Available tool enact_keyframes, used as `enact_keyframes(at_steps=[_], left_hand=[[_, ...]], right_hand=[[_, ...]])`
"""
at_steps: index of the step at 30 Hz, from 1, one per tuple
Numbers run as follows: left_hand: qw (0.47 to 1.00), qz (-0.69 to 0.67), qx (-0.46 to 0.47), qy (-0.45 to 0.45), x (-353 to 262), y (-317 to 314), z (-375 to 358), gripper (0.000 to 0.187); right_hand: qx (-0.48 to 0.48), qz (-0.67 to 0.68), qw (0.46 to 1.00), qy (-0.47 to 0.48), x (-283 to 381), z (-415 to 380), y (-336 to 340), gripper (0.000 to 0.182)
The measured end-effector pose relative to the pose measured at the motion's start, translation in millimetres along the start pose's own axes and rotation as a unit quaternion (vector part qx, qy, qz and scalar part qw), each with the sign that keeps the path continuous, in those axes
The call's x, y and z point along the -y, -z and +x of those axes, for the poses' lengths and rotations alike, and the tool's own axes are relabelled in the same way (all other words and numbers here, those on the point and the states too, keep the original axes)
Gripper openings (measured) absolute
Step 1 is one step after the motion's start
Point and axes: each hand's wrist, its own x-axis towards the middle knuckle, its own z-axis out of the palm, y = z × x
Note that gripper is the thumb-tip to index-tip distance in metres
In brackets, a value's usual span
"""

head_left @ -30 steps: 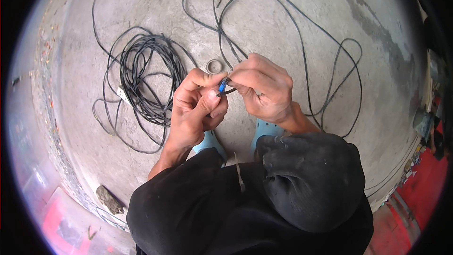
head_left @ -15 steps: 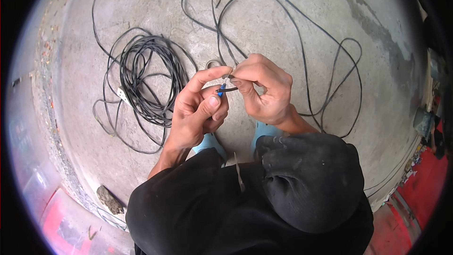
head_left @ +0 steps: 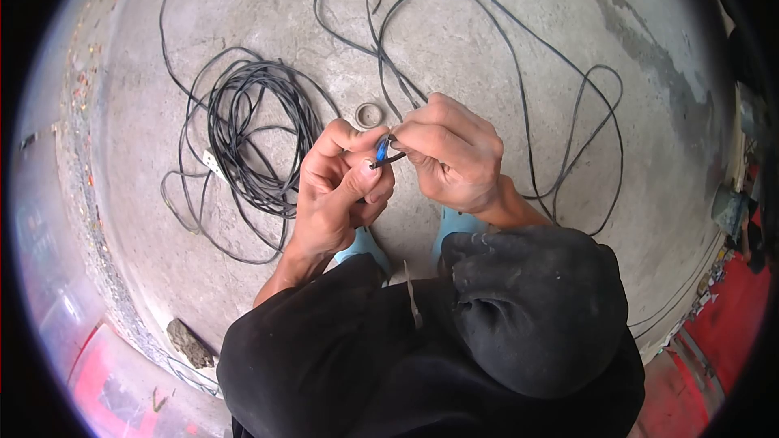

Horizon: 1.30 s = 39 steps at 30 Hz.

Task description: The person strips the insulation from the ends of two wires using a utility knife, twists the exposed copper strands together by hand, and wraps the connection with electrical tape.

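Note:
In front of my body, my left hand (head_left: 345, 182) pinches the end of a thin black cable (head_left: 395, 159) between thumb and fingers. A small blue piece (head_left: 380, 148) shows beside this cable, under my left index fingertip. From the right, my right hand (head_left: 458, 150) has its thumb and fingers closed on the black cable, close to the left fingertips. A dark bit sits at the right fingertips, too small to name. The fingers partly hide where the pieces meet. A ring-shaped roll (head_left: 369, 115), like tape, lies on the concrete floor just beyond my hands.
A coil of black cable (head_left: 268, 138) lies on the floor at left, with a white power strip (head_left: 213, 164) at its edge. Loose cable loops (head_left: 519, 81) spread at right. Light blue shoes (head_left: 363, 245) stand below my hands. A rough stone (head_left: 189, 343) is at lower left.
My left index finger has come down onto the blue piece, and the fingertips of both hands are closer together. The ring-shaped roll now shows fully.

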Motion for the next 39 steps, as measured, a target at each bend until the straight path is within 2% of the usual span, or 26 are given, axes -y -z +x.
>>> enact_keyframes(at_steps=[15, 18, 20, 24, 30, 39], left_hand=[[0.995, -0.060, -0.049, 0.063, -4.5, -1.4, -2.6, 0.015], [0.996, 0.007, -0.068, 0.057, -9.5, -3.5, -0.6, 0.014], [0.997, 0.011, -0.068, 0.037, -7.5, 0.3, -1.0, 0.020], [0.997, 0.054, -0.057, 0.018, -9.6, 3.6, -3.5, 0.036], [0.983, 0.170, -0.069, -0.011, -9.3, -2.0, -2.1, 0.043], [0.975, 0.209, -0.059, -0.038, -2.5, 0.5, -0.1, 0.043]], right_hand=[[0.026, -0.052, 0.998, 0.022, -1.9, -0.9, 0.4, 0.026], [0.008, -0.039, 0.999, 0.004, -2.9, 1.2, -0.7, 0.021], [-0.010, -0.005, 1.000, -0.020, -3.3, 5.0, -3.0, 0.018], [-0.028, -0.026, 0.999, -0.027, -2.6, 4.1, -3.1, 0.016], [-0.029, -0.035, 0.999, -0.026, -4.8, 1.3, -0.4, 0.016], [-0.024, -0.035, 0.999, -0.022, -3.1, 1.2, 2.9, 0.010]])
